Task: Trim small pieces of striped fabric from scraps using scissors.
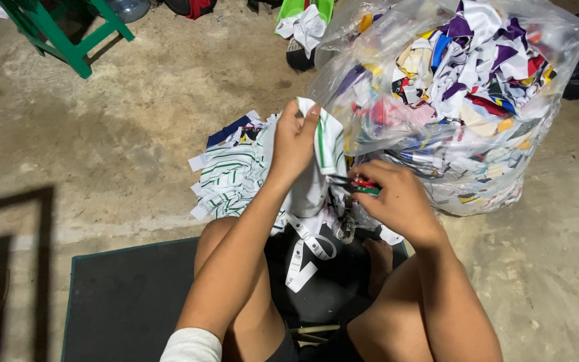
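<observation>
Between both hands: left hand (294, 141) pinches green-striped white fabric piece (326, 144); right hand (397, 194) grips scissors (360, 186), blades mostly hidden behind cloth.

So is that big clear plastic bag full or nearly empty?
Full. The clear plastic bag bulges with mixed coloured fabric scraps heaped up to its open top.

The cloth piece (326, 144) pinched in the left hand (294, 141) is white with a green stripe along its edge; the heap of scraps (229, 175) on the floor shows the same white crossed by thin green and dark lines, with one navy bit. The small tool (363, 186) in the right hand (397, 198) is red and green. The clear plastic bag (450, 100) holds offcuts in purple, white, yellow, red and blue (pink too). The mat (129, 302) is black, the stool (68, 30) bright green, the floor (115, 121) dull beige.
</observation>
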